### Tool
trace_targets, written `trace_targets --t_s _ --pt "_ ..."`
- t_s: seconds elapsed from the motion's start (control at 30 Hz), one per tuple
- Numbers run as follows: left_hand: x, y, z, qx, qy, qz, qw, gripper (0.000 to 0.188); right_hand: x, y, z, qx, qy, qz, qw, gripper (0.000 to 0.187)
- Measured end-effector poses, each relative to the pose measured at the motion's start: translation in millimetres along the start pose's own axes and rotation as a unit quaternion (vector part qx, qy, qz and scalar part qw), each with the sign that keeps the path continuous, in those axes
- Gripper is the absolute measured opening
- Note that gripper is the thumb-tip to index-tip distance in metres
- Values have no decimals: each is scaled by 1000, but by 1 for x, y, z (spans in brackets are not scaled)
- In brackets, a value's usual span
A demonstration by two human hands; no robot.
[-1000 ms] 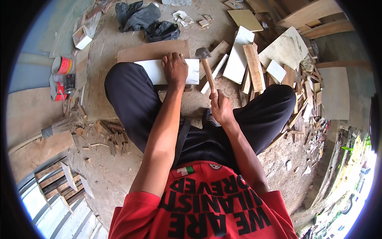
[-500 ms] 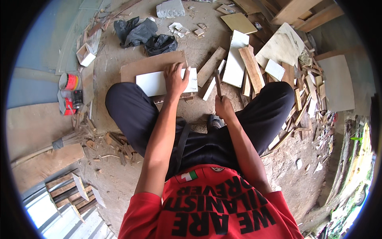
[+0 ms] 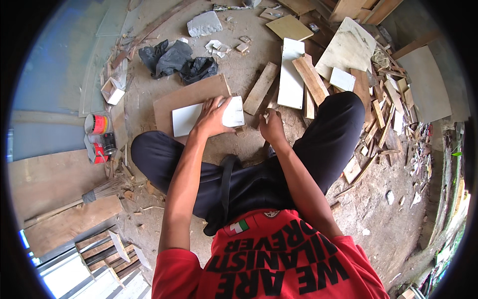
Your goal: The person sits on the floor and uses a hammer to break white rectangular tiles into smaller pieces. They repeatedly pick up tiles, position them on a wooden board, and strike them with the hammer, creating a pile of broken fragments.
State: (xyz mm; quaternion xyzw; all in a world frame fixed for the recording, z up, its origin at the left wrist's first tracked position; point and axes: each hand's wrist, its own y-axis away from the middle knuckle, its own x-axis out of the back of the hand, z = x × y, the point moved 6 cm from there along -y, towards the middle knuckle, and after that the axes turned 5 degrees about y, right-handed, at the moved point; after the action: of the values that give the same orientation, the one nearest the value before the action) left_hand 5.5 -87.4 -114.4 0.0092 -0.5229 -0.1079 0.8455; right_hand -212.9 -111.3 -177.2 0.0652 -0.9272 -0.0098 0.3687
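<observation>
My left hand [image 3: 213, 118] grips a white board [image 3: 233, 112] across its width. Small dark marks show near the board's right end. Behind and partly under it lies a brown board [image 3: 191, 93]. My right hand [image 3: 272, 125] is closed in a fist just right of the white board, apart from it. A narrow brown bar-like tool is in that fist, now seen nearly end-on and mostly hidden by the fingers. A bit of wood [image 3: 241, 130] shows below the white board's right end.
Planks [image 3: 261, 88] and another white board [image 3: 291, 74] lie beyond my right hand, beside a heap of wood scraps [image 3: 383, 109]. Black plastic bags [image 3: 174, 60] and a grey block [image 3: 204, 24] lie farther off. Red-labelled cans [image 3: 97, 123] stand at the left.
My left hand has shifted its hold, and the white board has tilted with its right end farther away. My right hand has turned, so the bar-like tool no longer shows lengthwise.
</observation>
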Motion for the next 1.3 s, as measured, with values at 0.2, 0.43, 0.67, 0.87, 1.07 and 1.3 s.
trace_targets --t_s 0.2,0.43,0.67,0.87,1.07,1.3 --pt "61 14 43 -58 195 26 979 97 37 -1 -41 44 -329 16 943 29" --pt "64 29 87 -113 386 37 915 101 76 15 -90 105 -442 -4 891 30" --pt "36 38 92 -82 543 46 835 105 72 16 -83 50 -551 -34 832 22" --pt "19 35 98 -116 638 32 761 106 75 19 -85 76 -500 -18 863 14" --pt "15 39 96 -107 621 80 773 100 81 22 -95 125 -322 109 932 14" --pt "2 52 41 -3 684 198 702 75 52 -13 -72 49 -438 -7 898 34"
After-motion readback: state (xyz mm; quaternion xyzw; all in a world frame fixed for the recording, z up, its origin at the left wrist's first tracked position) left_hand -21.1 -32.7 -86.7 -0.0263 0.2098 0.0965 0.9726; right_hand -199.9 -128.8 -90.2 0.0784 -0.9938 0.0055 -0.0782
